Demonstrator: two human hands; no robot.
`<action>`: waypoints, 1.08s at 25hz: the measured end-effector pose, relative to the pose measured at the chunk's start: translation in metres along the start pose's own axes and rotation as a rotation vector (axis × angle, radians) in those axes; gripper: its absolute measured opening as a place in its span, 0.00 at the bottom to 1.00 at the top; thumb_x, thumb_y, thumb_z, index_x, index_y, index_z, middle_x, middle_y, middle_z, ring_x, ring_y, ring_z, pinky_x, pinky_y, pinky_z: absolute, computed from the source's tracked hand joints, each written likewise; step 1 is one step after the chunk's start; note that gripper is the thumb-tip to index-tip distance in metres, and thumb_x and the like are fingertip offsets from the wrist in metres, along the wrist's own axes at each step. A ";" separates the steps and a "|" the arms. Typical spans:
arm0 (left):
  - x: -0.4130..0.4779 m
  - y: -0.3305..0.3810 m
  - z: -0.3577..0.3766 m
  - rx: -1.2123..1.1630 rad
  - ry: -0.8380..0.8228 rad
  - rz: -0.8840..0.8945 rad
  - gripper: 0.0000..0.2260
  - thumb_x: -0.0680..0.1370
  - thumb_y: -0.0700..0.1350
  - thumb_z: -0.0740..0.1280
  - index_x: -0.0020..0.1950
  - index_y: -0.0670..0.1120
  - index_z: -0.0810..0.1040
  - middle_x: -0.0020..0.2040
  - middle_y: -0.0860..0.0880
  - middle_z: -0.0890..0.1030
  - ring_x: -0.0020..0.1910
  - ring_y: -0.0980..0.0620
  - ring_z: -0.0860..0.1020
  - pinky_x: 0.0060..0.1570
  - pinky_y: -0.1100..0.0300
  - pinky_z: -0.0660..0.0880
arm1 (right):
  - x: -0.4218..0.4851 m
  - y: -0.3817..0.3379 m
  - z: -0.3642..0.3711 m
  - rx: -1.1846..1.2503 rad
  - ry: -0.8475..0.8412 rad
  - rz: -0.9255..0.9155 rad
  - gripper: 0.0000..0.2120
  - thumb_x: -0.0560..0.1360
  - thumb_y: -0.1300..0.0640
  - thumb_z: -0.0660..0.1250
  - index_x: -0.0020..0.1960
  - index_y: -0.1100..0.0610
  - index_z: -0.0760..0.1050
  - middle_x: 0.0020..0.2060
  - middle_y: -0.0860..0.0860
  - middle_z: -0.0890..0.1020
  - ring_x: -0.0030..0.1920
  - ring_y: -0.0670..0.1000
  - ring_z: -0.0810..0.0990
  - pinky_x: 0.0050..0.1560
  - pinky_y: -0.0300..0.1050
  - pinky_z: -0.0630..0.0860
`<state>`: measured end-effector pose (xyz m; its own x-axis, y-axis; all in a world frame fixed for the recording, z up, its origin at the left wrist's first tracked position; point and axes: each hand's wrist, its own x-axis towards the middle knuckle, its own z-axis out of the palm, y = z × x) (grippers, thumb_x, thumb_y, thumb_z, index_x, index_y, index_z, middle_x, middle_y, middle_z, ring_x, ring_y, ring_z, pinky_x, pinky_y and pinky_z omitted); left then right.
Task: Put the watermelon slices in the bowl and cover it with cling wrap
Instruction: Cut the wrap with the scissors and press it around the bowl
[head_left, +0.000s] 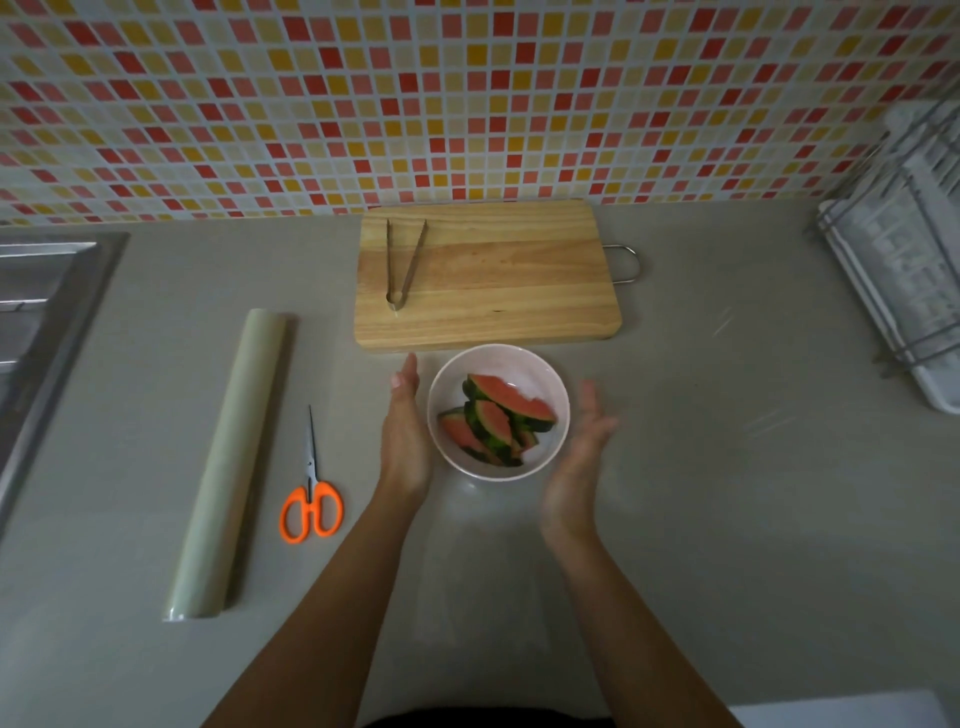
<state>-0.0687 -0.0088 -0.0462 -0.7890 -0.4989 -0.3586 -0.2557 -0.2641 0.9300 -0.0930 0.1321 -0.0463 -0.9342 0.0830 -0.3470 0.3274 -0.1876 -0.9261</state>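
My left hand (405, 441) and right hand (576, 462) flank the bowl (519, 364), open and empty; a lopsided squeeze could tip it and spill the slices (501, 415).

My view cuts the sink (47, 291) off at the left edge and the dish rack (898, 270) off at the right. What stands in the rack is too blurred for me to name. A pale slab (841, 717) in the bottom right corner is clipped too. The right hand (576, 462) is smeared at the fingertips. The lower watermelon slices (498, 415) lie half hidden under the top one. I cannot tell whether the left hand (405, 441) touches the bowl (519, 358), or whether the bowl is covered.
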 end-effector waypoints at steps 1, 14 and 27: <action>0.003 0.001 0.001 -0.053 -0.077 -0.015 0.25 0.81 0.58 0.42 0.74 0.54 0.63 0.70 0.55 0.67 0.67 0.58 0.67 0.58 0.68 0.71 | -0.004 -0.002 0.004 0.041 -0.098 0.027 0.28 0.80 0.45 0.34 0.75 0.52 0.55 0.67 0.41 0.64 0.63 0.37 0.66 0.49 0.17 0.67; -0.022 -0.008 0.010 -0.242 -0.054 -0.060 0.26 0.82 0.57 0.43 0.62 0.46 0.75 0.48 0.51 0.85 0.51 0.55 0.82 0.43 0.65 0.78 | 0.036 -0.035 0.003 0.142 -0.342 0.412 0.49 0.67 0.25 0.30 0.67 0.55 0.69 0.62 0.57 0.77 0.64 0.59 0.74 0.66 0.57 0.67; -0.014 0.001 0.007 -0.284 -0.128 -0.020 0.23 0.83 0.54 0.45 0.66 0.45 0.73 0.54 0.47 0.82 0.53 0.52 0.81 0.46 0.59 0.79 | 0.031 -0.027 0.013 0.233 -0.304 0.360 0.46 0.70 0.27 0.33 0.67 0.56 0.71 0.59 0.58 0.80 0.60 0.59 0.77 0.64 0.56 0.71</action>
<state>-0.0621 0.0033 -0.0395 -0.8540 -0.3876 -0.3471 -0.1204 -0.5018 0.8566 -0.1328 0.1271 -0.0299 -0.7785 -0.3086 -0.5466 0.6276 -0.3676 -0.6863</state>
